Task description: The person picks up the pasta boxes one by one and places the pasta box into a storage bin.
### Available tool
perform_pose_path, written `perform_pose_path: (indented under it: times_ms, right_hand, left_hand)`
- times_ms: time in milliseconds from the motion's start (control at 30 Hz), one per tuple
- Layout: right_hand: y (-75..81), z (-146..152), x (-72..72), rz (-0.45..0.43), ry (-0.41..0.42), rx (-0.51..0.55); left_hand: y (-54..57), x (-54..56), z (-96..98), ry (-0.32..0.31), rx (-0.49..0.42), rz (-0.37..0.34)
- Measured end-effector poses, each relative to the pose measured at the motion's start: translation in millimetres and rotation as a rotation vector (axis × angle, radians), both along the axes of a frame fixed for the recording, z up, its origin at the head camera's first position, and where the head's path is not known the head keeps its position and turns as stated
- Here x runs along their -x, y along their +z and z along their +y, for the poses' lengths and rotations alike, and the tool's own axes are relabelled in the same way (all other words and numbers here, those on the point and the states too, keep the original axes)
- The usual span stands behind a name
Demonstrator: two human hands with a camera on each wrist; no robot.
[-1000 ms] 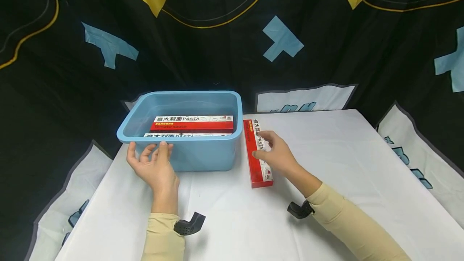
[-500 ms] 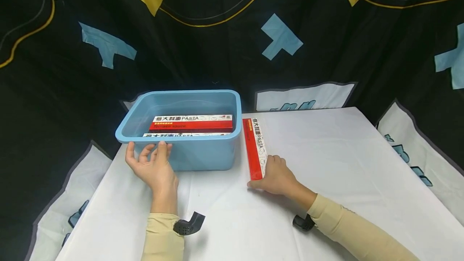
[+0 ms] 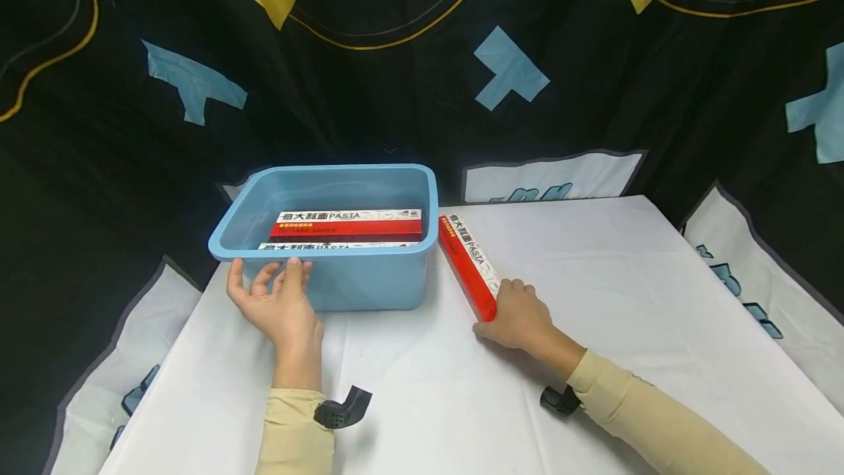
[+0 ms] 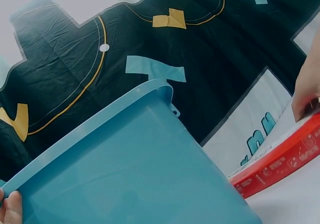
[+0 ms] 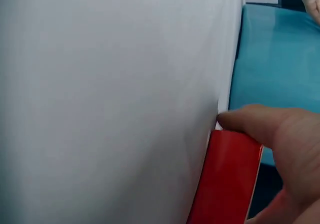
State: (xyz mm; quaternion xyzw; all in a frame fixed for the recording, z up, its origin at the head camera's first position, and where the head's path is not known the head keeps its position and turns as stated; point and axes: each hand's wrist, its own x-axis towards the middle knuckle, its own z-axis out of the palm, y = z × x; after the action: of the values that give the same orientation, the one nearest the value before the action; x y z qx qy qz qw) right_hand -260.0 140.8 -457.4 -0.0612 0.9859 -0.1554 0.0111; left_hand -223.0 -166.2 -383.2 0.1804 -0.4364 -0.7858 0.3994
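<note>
In the head view, my left hand [image 3: 282,310] is at the front left of a light-blue plastic bin [image 3: 369,281], its curled fingers and thumb holding under the rim; fingertips [image 4: 13,206] show at the bin's edge in the left wrist view. Inside the bin lie red-and-white pasta boxes [image 3: 346,226]; the front wall partly hides the nearer one. Right of the bin, my right hand [image 3: 521,319] grips the near end of another pasta box [image 3: 469,262]. That box slants, its far end close to the bin. Its red end [image 5: 227,174] shows under the thumb in the right wrist view.
A white cloth [image 3: 422,402] covers the table. Behind it hangs a black curtain [image 3: 369,108] with blue and yellow patches. White lettered cloth panels [image 3: 554,178] hang at the table's edges. Black wrist cameras [image 3: 344,407] sit on both forearms.
My right hand has moved from the middle of the pasta box to its near end and gripped it. The near end has swung right. My left hand stays at the bin's rim.
</note>
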Motion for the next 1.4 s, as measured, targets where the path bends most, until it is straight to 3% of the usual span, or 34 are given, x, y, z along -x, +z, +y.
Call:
perform_pose_path:
  times_ms: [267, 433, 633, 800, 1067, 1233, 1400]
  right_hand:
    - [5.0, 34.0, -1.0, 0.068, -0.049, 0.383]
    - [12.6, 54.0, -4.4, 0.151, -0.077, 0.527]
    - [29.1, 75.5, -12.2, 0.088, -0.169, 0.620]
    - [42.0, 96.6, -18.2, 0.047, -0.199, 0.650]
    - [71.2, 126.6, -28.5, 0.082, -0.211, 0.772]
    - [92.6, 136.1, -25.9, 0.119, -0.193, 0.888]
    - [112.7, 137.5, -21.2, 0.171, -0.124, 0.978]
  left_hand:
    - [-0.7, 0.2, 0.7, -0.002, -0.004, 0.002]
    - [0.2, 0.6, 0.2, 0.002, -0.019, 0.004]
    - [-0.1, -0.7, 1.0, 0.000, -0.027, -0.006]
    - [-0.8, -0.4, 1.0, 0.002, -0.023, 0.017]
    - [-1.3, 0.7, 0.2, -0.003, -0.009, 0.032]
    - [-1.5, 0.6, 0.3, 0.003, -0.015, 0.038]
    - [-1.7, 0.5, 0.8, 0.003, -0.012, 0.030]
